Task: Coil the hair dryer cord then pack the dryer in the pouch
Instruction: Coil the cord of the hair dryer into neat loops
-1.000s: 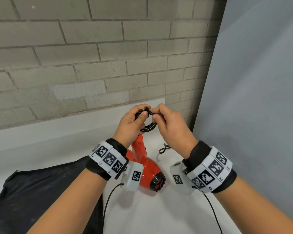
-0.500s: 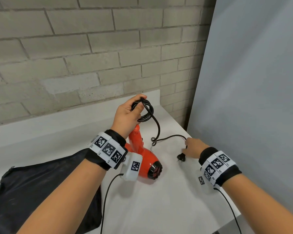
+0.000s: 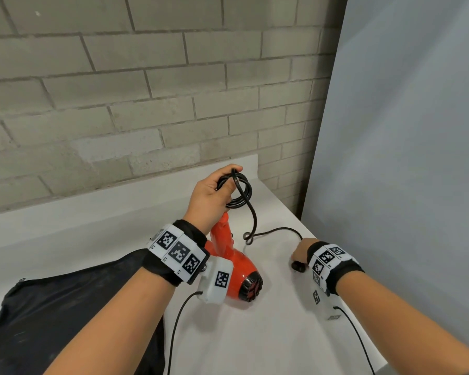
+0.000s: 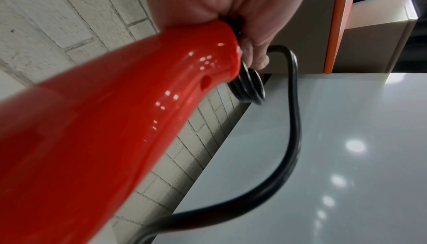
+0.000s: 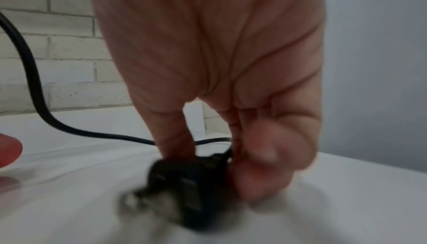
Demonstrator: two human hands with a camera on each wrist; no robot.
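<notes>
Lying on the white counter (image 3: 255, 334) is one shiny red hair dryer (image 3: 236, 272), smooth and round. One black cord (image 3: 252, 212) runs from it, partly wound into a few loops. The left hand (image 3: 209, 193) grips those loops. The right hand (image 3: 299, 251), well apart, pinches the one blocky black plug (image 5: 184, 187). One soft black pouch (image 3: 65, 315) lies flat beside the dryer.

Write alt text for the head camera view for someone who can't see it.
The left hand holds a coil of black cord above a red dryer on a white table, while the right hand grips the plug. A black pouch lies at left.
</notes>
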